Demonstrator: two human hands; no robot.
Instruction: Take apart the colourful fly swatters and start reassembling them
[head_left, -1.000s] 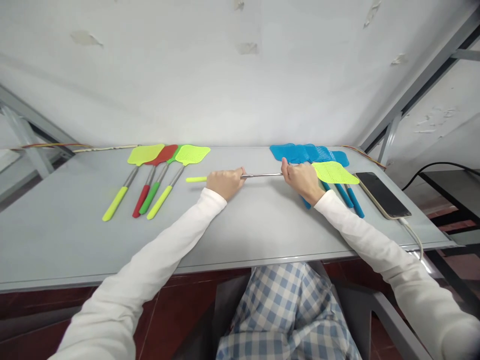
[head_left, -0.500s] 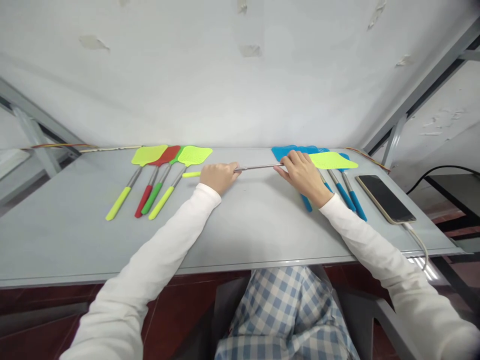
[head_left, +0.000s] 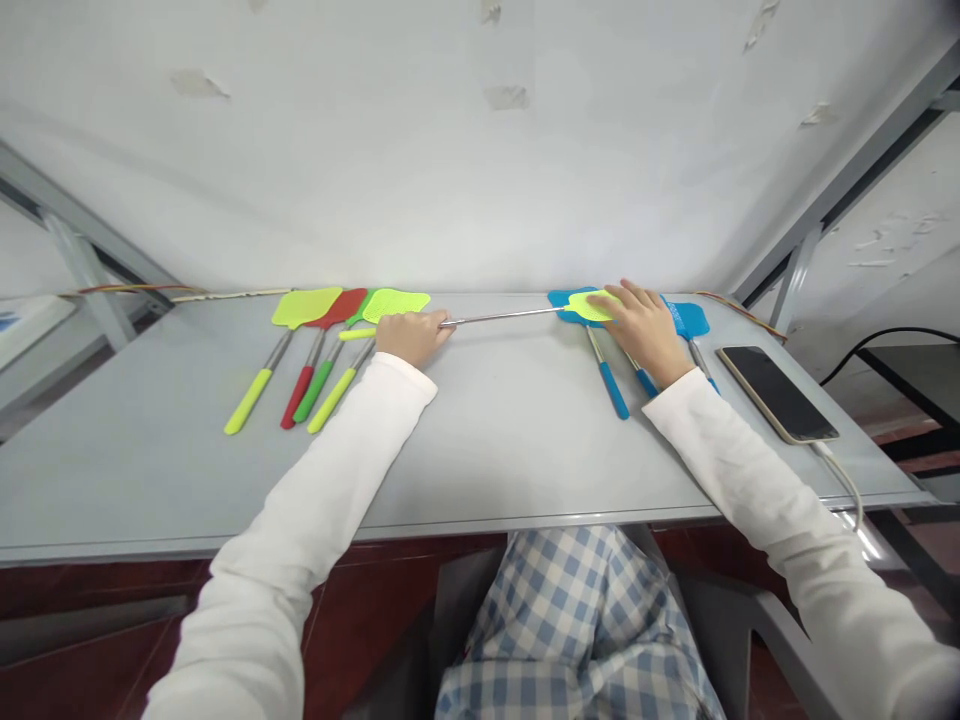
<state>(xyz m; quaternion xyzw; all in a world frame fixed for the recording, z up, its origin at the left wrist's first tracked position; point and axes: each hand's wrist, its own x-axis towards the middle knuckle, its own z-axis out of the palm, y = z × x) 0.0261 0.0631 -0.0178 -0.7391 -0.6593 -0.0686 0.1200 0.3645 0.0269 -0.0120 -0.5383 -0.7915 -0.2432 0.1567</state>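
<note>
A yellow-green fly swatter (head_left: 510,316) with a thin metal shaft lies level across the space between my hands. My left hand (head_left: 412,337) is closed around it where handle and shaft meet, and the handle's end pokes out to the left. At the other end my right hand (head_left: 643,330) holds the mesh head, with its fingers over the right part. Under that hand lie several blue fly swatters (head_left: 613,390), partly covered. Left of my left hand rest a yellow-green swatter (head_left: 307,306), a red swatter (head_left: 296,395), a green swatter (head_left: 313,392) and another yellow-green swatter (head_left: 330,400).
A phone (head_left: 780,393) with a white cable (head_left: 840,470) lies at the right of the grey table (head_left: 487,460). Behind the table rises a white wall (head_left: 450,180). Metal frame bars (head_left: 799,280) stand at both sides.
My right hand has shifted from the shaft onto the swatter's head. My left hand has moved left with the handle, and a longer stretch of shaft shows between the hands.
</note>
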